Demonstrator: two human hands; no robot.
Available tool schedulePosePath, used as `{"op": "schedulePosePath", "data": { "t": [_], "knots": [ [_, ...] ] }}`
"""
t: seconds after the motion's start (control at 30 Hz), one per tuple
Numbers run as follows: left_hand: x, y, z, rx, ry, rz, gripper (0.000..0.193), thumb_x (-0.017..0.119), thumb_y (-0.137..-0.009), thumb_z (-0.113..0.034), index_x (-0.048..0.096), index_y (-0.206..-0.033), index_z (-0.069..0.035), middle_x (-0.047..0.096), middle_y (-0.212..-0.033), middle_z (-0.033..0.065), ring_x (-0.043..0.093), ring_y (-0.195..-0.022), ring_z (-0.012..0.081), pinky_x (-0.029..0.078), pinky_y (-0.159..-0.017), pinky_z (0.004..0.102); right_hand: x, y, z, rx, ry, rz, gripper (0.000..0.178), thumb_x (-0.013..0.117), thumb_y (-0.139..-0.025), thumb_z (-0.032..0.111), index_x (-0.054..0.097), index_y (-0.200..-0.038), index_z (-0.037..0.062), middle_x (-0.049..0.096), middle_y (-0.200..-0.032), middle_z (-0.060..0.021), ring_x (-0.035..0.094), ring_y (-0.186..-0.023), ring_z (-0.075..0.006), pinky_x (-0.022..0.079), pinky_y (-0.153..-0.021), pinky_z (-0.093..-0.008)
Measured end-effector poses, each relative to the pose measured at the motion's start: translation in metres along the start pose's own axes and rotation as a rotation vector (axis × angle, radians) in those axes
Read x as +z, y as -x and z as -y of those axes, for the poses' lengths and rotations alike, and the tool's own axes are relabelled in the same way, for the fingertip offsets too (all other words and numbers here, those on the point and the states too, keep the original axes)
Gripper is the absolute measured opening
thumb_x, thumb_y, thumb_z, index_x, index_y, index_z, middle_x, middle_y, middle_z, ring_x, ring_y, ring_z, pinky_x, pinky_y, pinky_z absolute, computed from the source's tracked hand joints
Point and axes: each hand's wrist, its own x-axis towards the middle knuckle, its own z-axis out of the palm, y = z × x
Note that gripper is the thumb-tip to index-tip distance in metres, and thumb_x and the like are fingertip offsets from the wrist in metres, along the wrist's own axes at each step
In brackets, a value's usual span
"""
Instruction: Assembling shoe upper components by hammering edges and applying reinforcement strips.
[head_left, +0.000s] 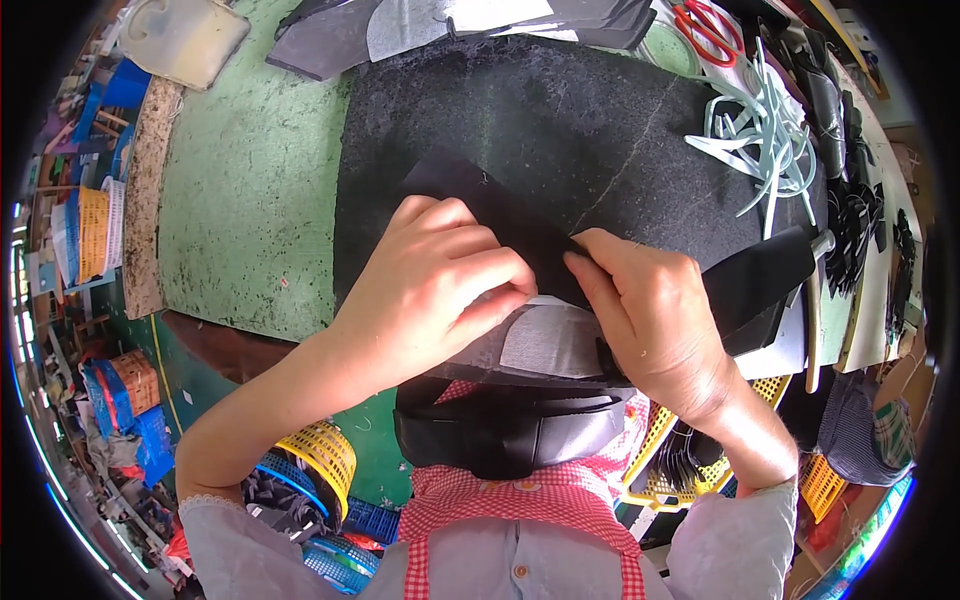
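A thin black leather-like piece [500,215] lies slanted over the dark mat between my two hands. My left hand [440,275] rests on its near-left part, fingers curled and thumb close to the index finger. At its right end, my right hand [650,315] pinches the edge between thumb and index finger. Below the hands, at the table's front edge, lies a dark piece with a light grey patch [550,340], partly covered by my fingers.
The black mat [540,110] covers much of the green table [250,190]. Dark and grey cut pieces [330,35] are stacked at the back. Right of the mat are pale blue strips [765,150], red-handled scissors [710,30] and a wooden-handled hammer [813,340]. Yellow baskets [325,455] stand below.
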Motion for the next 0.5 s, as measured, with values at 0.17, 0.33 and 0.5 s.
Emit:
{"op": "schedulePosePath", "data": {
  "t": [0.17,0.33,0.5],
  "knots": [
    [0.005,-0.002,-0.008,-0.03,-0.153,-0.09,0.032,0.09,-0.07,-0.019,0.061,-0.082,-0.014,0.061,-0.08,-0.0016,0.058,-0.083,0.0224,0.042,-0.085,0.0404,-0.005,0.002,0.003,0.023,-0.11,0.041,0.012,0.067,-0.099,0.011,0.069,-0.106,0.0017,0.071,-0.085,-0.0199,0.072,-0.083,-0.0399,0.058,-0.071,-0.0456],
    [-0.001,0.001,0.0,-0.087,-0.232,-0.093,0.041,0.093,-0.066,-0.026,0.056,-0.079,-0.014,0.054,-0.087,0.0026,0.054,-0.088,0.0282,0.041,-0.084,0.0431,-0.005,0.011,0.005,-0.02,-0.158,0.053,0.015,0.068,-0.098,0.009,0.072,-0.111,0.0024,0.073,-0.088,-0.019,0.073,-0.084,-0.0374,0.058,-0.074,-0.0441],
    [-0.012,0.006,0.013,-0.046,-0.225,-0.223,0.074,0.095,-0.06,-0.015,0.065,-0.128,-0.012,0.059,-0.124,0.0115,0.057,-0.117,0.0351,0.044,-0.102,0.0485,0.017,0.034,0.006,-0.302,0.035,-0.081,0.037,0.07,-0.083,0.0,0.07,-0.118,-0.0087,0.075,-0.11,-0.0188,0.074,-0.092,-0.0299,0.062,-0.08,-0.037]
  ]
}}
